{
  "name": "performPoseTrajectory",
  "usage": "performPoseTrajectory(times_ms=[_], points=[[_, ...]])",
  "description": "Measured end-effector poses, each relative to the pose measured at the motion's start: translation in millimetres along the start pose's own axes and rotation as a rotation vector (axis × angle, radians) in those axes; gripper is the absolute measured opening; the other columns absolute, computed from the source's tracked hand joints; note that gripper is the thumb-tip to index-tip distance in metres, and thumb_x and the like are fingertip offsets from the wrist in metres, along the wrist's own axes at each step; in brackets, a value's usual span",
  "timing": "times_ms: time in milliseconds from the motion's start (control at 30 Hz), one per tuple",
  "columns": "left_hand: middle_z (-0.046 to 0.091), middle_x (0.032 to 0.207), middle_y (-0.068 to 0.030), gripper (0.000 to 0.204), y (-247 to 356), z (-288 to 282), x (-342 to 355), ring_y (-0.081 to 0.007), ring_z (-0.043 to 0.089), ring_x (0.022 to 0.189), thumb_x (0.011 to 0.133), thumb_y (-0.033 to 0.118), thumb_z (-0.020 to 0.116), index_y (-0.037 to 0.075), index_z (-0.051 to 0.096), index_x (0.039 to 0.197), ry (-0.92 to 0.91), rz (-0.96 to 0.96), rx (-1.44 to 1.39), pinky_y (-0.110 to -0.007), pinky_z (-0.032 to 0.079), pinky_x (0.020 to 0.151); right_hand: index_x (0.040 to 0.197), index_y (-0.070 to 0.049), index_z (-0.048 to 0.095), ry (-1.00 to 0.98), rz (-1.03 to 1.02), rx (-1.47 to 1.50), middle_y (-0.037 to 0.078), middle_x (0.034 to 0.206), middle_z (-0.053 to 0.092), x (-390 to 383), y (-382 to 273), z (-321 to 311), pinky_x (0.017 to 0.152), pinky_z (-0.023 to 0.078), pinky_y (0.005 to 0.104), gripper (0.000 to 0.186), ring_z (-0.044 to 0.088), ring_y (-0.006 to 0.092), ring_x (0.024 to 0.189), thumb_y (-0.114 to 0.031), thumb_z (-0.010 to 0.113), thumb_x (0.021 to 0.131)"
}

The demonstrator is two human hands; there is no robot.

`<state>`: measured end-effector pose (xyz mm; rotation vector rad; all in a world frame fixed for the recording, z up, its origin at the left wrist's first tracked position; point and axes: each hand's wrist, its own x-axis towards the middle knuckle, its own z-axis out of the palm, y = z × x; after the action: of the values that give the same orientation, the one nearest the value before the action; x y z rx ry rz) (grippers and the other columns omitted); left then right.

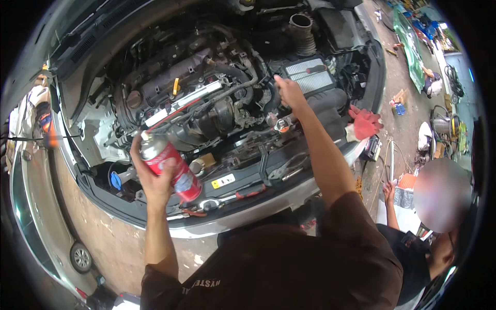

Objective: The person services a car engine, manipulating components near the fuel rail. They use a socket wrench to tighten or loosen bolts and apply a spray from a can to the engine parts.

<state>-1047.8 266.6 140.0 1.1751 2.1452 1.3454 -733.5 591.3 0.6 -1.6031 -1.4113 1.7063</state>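
My left hand [153, 178] is wrapped round a red spray can [187, 185], which tilts with its silver top toward the engine [170, 77]. A thin red straw [178, 110] stretches from near the nozzle over the engine. Out over the right part of the engine bay, my right hand [292, 96] has its fingers curled, close to the black hoses. Whatever those fingers grip, if anything, is hidden. Just below that hand sits an orange-and-silver cap [281, 125]. A screwdriver [316, 68] lies on the white pleated air filter [310, 77] to its right.
Ratchets and red-handled tools [250, 191] lie along the car's front edge. Red gloves [363, 124] rest at the bay's right corner. A blue cap [116, 180] is at the left corner. Another person [413, 248] is at the lower right; a second car [39, 206] stands left.
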Motion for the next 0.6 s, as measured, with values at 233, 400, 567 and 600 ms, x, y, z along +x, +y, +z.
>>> performPoseTrajectory(times_ms=[233, 400, 567, 600], points=[[0.062, 0.128, -0.0194, 0.071, 17, 128, 29, -0.0420, 0.071, 0.106, 0.083, 0.029, 0.085, 0.028, 0.058, 0.149, -0.321, 0.246, 0.357, -0.050, 0.064, 0.080, 0.084, 0.002, 0.072, 0.116, -0.220, -0.283, 0.014, 0.076, 0.070, 94, 53, 44, 0.069, 0.051, 0.0409, 0.054, 0.067, 0.0230, 0.069, -0.047, 0.061, 0.103], [0.060, 0.121, -0.0190, 0.079, 6, 182, 43, -0.0374, 0.073, 0.091, 0.082, 0.025, 0.082, 0.033, 0.050, 0.154, -0.431, 0.363, 0.466, -0.048, 0.063, 0.070, 0.076, 0.001, 0.072, 0.080, -0.243, -0.355, 0.009, 0.068, 0.069, 107, 48, 19, 0.066, 0.050, 0.0391, 0.054, 0.064, 0.0204, 0.063, -0.045, 0.063, 0.102], [0.059, 0.118, -0.0188, 0.076, -7, 201, 48, -0.0394, 0.072, 0.092, 0.085, 0.025, 0.082, 0.027, 0.049, 0.153, -0.457, 0.290, 0.505, -0.050, 0.062, 0.072, 0.074, -0.004, 0.067, -0.125, -0.143, -0.232, 0.001, 0.064, 0.060, 112, 37, -1, 0.050, 0.041, 0.0352, 0.045, 0.052, 0.0149, 0.051, -0.039, 0.066, 0.102], [0.059, 0.118, -0.0192, 0.076, -10, 205, 47, -0.0393, 0.072, 0.091, 0.085, 0.025, 0.082, 0.027, 0.048, 0.154, -0.448, 0.306, 0.486, -0.050, 0.062, 0.071, 0.074, -0.006, 0.065, -0.189, -0.064, -0.145, -0.002, 0.062, 0.056, 110, 32, 1, 0.045, 0.036, 0.0335, 0.042, 0.047, 0.0127, 0.047, -0.037, 0.066, 0.102]])
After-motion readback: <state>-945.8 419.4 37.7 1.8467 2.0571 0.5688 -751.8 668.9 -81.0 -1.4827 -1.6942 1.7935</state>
